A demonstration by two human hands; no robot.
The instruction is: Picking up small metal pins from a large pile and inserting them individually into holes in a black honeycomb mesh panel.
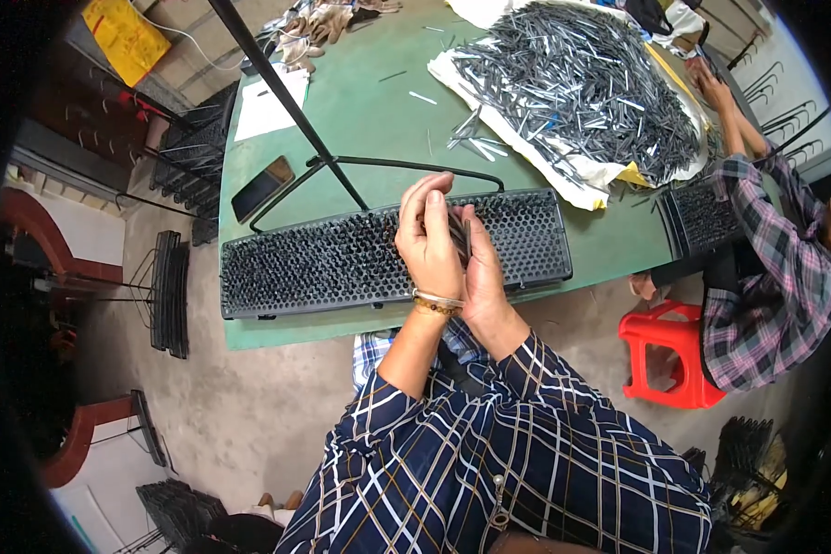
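My left hand (429,245) and my right hand (483,270) meet palm to palm above a long black perforated tray (537,242). Between the palms a few slim dark pieces (460,233) show in part; the rest is hidden by my fingers. Both hands are closed around them. Rows of small holes cover the tray, and dark pieces stand in many on its left and middle. Behind the tray, a black metal hanger frame (415,163) with a long rod rises toward the far left. A large heap of slim dark metal pieces (572,83) lies on a white sack (556,177) at far right.
The green table (369,102) carries a phone (261,189), white paper (272,106) and several loose pieces (475,138). At right, a co-worker's hand (708,85) is beside the heap, near another tray (702,217). A red stool (672,355) and hanging black racks (169,295) stand around.
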